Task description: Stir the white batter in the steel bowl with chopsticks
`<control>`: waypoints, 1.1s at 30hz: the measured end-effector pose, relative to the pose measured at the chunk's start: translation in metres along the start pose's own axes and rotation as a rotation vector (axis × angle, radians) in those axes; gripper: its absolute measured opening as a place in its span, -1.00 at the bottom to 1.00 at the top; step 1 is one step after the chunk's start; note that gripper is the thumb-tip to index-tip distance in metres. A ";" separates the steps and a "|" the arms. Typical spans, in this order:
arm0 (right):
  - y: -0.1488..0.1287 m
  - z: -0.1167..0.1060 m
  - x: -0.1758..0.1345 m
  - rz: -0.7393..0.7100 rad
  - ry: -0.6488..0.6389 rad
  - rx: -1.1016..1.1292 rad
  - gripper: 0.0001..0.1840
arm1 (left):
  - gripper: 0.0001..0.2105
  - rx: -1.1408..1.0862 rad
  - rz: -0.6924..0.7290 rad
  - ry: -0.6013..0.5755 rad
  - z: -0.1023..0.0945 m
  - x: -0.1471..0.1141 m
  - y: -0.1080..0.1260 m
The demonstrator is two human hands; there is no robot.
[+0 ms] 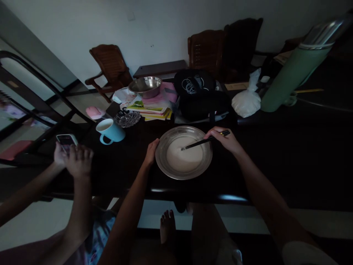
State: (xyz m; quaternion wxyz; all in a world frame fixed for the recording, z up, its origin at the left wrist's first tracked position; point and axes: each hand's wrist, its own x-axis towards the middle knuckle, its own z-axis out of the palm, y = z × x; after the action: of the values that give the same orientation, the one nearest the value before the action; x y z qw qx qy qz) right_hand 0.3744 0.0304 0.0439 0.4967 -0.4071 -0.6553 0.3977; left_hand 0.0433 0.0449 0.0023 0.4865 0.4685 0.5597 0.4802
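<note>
Forearms point(134, 198) reach toward the metal bowl point(162, 158); left of it stands a mug point(111, 131); at its left rim the left hand point(151, 151) grips; inside lies white liquid point(179, 162); rightward, the right hand's point(224, 141) fingers pinch chopsticks point(197, 143), tips dipped; slow, wide circles against a steadied rim should stir best.

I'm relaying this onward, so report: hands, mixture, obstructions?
Left hand touching metal bowl; right hand holding black chopsticks. Tips in whitish mixture. Blue mug at left, clear of bowl.
</note>
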 end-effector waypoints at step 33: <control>0.003 0.000 0.001 0.012 0.083 0.027 -0.49 | -0.60 0.012 0.000 0.001 0.000 -0.001 0.002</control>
State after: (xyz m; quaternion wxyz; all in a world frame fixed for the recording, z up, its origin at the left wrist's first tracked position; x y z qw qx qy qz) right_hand 0.3745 0.0318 0.0416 0.5265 -0.4201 -0.6264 0.3924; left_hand 0.0439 0.0446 0.0047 0.4835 0.4713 0.5628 0.4768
